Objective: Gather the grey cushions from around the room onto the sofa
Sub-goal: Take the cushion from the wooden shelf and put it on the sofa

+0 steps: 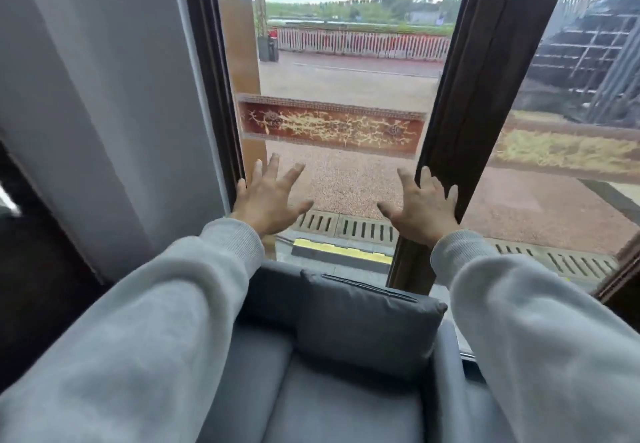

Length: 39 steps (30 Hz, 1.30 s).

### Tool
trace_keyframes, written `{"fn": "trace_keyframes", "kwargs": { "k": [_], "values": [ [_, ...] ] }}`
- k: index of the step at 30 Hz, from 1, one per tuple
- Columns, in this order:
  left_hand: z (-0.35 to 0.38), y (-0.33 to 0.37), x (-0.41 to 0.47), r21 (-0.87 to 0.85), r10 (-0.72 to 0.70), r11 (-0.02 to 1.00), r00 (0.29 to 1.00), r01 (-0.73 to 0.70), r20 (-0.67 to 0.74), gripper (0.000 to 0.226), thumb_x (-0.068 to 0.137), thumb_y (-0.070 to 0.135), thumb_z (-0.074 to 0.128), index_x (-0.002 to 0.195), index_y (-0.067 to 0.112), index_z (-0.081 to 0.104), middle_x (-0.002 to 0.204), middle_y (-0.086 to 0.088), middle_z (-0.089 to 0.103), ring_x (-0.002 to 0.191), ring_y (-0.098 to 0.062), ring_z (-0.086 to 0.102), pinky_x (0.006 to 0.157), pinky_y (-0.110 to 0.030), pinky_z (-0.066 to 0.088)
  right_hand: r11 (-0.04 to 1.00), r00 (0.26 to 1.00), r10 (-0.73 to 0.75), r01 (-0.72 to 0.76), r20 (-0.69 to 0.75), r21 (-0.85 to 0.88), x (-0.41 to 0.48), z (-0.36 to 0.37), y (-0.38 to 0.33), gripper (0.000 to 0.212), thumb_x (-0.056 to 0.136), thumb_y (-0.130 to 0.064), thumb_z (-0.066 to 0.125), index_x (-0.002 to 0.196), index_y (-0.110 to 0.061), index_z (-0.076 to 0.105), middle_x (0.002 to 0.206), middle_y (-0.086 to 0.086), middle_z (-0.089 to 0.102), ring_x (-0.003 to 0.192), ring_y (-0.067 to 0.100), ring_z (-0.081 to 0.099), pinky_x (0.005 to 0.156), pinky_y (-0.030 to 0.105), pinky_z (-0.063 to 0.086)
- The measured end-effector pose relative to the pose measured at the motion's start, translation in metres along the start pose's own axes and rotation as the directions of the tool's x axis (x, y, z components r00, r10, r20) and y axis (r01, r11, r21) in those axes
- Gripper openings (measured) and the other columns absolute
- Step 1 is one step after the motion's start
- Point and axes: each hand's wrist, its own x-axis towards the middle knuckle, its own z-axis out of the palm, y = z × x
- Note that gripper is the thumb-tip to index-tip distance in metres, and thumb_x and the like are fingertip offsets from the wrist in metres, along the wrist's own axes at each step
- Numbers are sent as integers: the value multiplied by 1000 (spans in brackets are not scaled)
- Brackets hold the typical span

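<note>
A dark grey cushion (367,325) leans upright against the backrest of a grey sofa (339,404) below me. The sofa stands right in front of a tall window. My left hand (268,200) and my right hand (420,207) are raised above the sofa back with fingers spread. Both hold nothing. Each hand is well above the cushion and apart from it. Light grey sleeves cover both arms.
A glass pane with a red and gold patterned strip (330,126) fills the view ahead. A dark wooden window post (467,103) rises beside my right hand. A grey wall (104,96) stands to the left. A dark floor area lies at the lower left.
</note>
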Motion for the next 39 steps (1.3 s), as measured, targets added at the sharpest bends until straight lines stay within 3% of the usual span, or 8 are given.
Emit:
{"fn": "trace_keyframes", "kwargs": {
  "k": [5,8,13,19,26,39],
  "values": [
    [-96,5,-98,6,-132,991,985,133,-110,79,98,67,49,164,46,10,176,-8,-4,160,-38,-2,123,-68,10,974,968,-222,225,-116,17,-68,-93,-49,87,97,-68,52,165,-29,15,170,21,20,155,42,22,121,69,8],
    [-137,-1,-162,14,-210,976,963,215,-171,78,99,68,47,163,48,10,176,-6,-6,160,-37,-5,124,-67,8,949,941,-313,316,-129,1,-107,-132,-81,87,98,-69,47,166,-32,9,172,21,13,156,44,18,123,68,10],
    [-191,-36,-268,30,-382,919,906,394,-180,79,97,74,41,163,50,6,175,-1,-12,160,-33,-13,124,-67,0,889,898,-430,440,-97,125,-165,-167,-156,86,98,-73,41,167,-35,6,174,20,3,158,45,8,124,67,4],
    [-249,-100,-378,8,-540,830,806,558,-243,78,98,76,30,165,44,5,176,1,-10,160,-27,-14,122,-67,-6,796,820,-564,571,-99,201,-235,-181,-266,83,95,-83,22,166,-40,12,174,16,2,160,38,3,124,65,-2],
    [-291,-206,-494,18,-663,728,711,685,-236,85,91,87,12,164,46,-3,173,6,-21,157,-24,-26,118,-70,-17,715,735,-671,676,-97,176,-321,-173,-403,93,86,-92,9,165,-43,9,174,16,1,160,37,-1,122,66,-8],
    [-341,-392,-626,52,-722,662,655,748,-222,104,71,101,-6,162,50,-10,161,9,-40,147,-23,-41,109,-65,-29,662,680,-731,726,-55,186,-433,-158,-614,100,84,-94,11,166,-39,0,174,19,-8,159,40,-10,120,65,-17]
  ]
}}
